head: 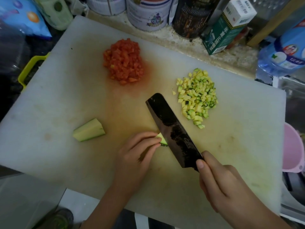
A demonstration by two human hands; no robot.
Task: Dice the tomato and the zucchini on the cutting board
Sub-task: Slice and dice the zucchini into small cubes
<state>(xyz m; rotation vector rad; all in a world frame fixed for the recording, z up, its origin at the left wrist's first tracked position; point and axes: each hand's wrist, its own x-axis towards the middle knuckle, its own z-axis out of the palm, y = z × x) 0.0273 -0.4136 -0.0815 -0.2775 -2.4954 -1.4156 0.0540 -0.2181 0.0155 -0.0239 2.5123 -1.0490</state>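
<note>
A big white cutting board (66, 90) fills the view. On it lie a heap of diced tomato (123, 61) at the back and a pile of diced zucchini (196, 96) to the right. An uncut zucchini wedge (89, 132) lies at the left. My left hand (137, 154) pinches a small zucchini piece (162, 140) with curled fingers. My right hand (219, 180) grips the handle of a dark cleaver (171, 129), whose blade stands against that piece on its right side.
Tins (150, 12), a dark jar (191, 19) and a green carton (227, 28) line the back edge of the board. A blue water bottle (283, 53) and a pink bowl (293, 146) sit to the right. A yellow tray rim (28, 66) shows at the left.
</note>
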